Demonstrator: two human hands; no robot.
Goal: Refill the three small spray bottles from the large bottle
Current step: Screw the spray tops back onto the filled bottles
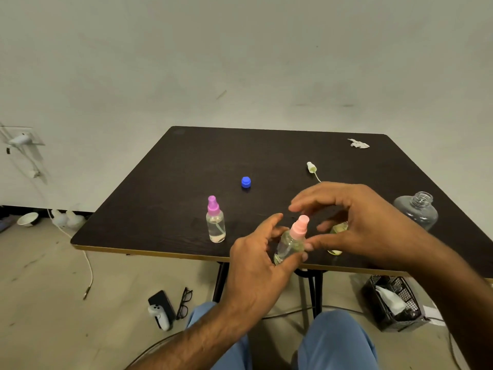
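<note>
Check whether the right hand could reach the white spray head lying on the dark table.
Probably yes: the white spray head lies in the open just beyond the right hand, which holds nothing.

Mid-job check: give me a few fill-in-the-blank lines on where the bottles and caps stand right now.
1. The left hand grips the spray bottle with the ____ pump top.
2. The loose cap on the table is ____.
3. The large bottle stands with its cap ____.
4. The purple-topped spray bottle stands ____ on the table.

Missing words: pink; blue; off; upright
</note>
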